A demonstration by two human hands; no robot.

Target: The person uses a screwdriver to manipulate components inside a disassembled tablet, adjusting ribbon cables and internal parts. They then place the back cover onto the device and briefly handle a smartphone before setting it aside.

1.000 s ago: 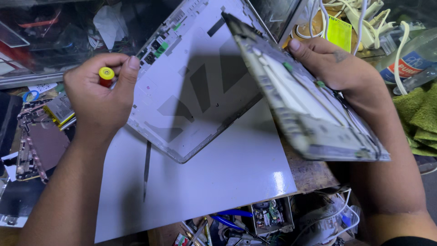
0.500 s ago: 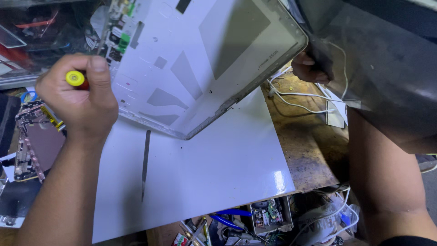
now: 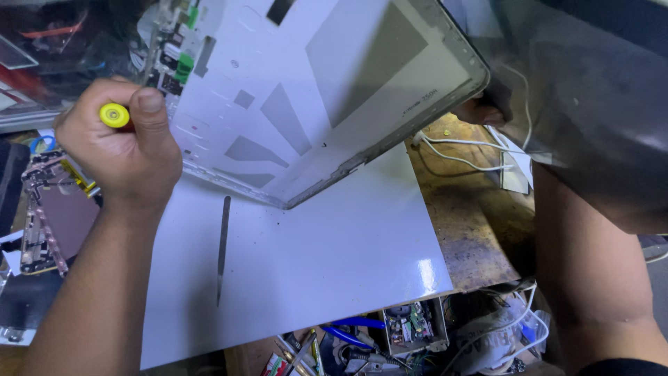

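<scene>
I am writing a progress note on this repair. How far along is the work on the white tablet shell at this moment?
Done: the white back shell is opened, its inside and a small board at its upper left edge exposed. In hand: the left hand grips a yellow-capped tool; the right hand is at the shell's right edge beside a dark panel. Left: a thin metal pry tool lies unused on the white mat; nothing is reassembled.

A thin metal tool (image 3: 222, 249) lies on the mat (image 3: 334, 278), before the raised tablet shell (image 3: 313, 90)
</scene>
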